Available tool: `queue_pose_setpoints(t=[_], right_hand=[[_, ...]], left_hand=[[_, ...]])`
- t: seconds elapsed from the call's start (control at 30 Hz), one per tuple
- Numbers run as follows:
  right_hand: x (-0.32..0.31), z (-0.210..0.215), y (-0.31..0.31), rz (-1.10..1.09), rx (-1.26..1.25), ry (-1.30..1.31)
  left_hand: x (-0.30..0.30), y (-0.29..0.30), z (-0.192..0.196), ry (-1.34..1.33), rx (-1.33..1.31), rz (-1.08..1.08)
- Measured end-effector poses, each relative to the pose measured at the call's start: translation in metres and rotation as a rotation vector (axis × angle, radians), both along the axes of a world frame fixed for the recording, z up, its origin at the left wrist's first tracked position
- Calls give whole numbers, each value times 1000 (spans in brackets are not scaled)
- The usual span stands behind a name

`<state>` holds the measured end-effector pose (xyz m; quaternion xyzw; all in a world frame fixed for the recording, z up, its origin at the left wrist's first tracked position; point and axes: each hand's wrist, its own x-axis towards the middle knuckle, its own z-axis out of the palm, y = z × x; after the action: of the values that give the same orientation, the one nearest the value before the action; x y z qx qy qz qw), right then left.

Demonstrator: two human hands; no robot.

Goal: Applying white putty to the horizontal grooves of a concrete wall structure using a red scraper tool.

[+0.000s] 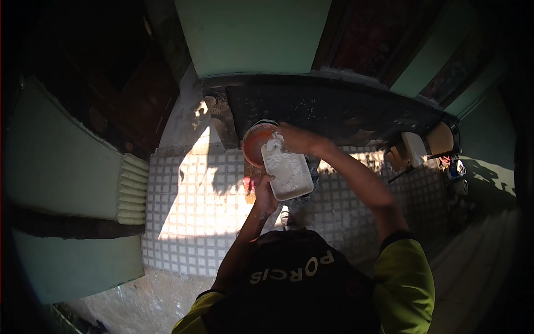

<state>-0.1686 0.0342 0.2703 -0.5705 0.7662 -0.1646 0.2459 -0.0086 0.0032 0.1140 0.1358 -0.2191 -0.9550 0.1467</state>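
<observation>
My left hand [266, 196] grips the near left edge of a white rectangular plastic tub [296, 192]. White powdery or pasty material [287, 171] coats its inside. At the tub's far end is my right hand [298, 139], fingers closed, beside a whitish lump [275, 143]; whether they hold this lump or something else I cannot make out. Just left of the tub, and partly hidden by it, an orange-red round basin [248, 146] has a pale inside. The tub's far left corner overlaps the basin's rim.
A dark ledge [311, 106] runs along the green wall [253, 39] ahead. Below lies a tiled floor [178, 245], brightly sunlit in part. To the right stands a chair [414, 149] with bottles or cans [457, 169] near it. A brown door [133, 94] is at the left.
</observation>
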Motion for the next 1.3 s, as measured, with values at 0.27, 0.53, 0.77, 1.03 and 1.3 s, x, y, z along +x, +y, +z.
queue_pose_setpoints(t=[0.27, 0.53, 0.77, 1.03, 1.3], right_hand=[[6, -1, 7, -43, -93, 195], [19, 9, 21, 26, 166, 72], [28, -3, 17, -17, 135, 38], [24, -8, 41, 31, 169, 43], [33, 7, 48, 81, 289, 45]], left_hand=[[4, -1, 11, 52, 19, 0], [11, -2, 27, 86, -25, 41], [13, 0, 29, 98, 8, 65], [15, -3, 17, 73, 16, 16], [14, -4, 10, 41, 11, -7]])
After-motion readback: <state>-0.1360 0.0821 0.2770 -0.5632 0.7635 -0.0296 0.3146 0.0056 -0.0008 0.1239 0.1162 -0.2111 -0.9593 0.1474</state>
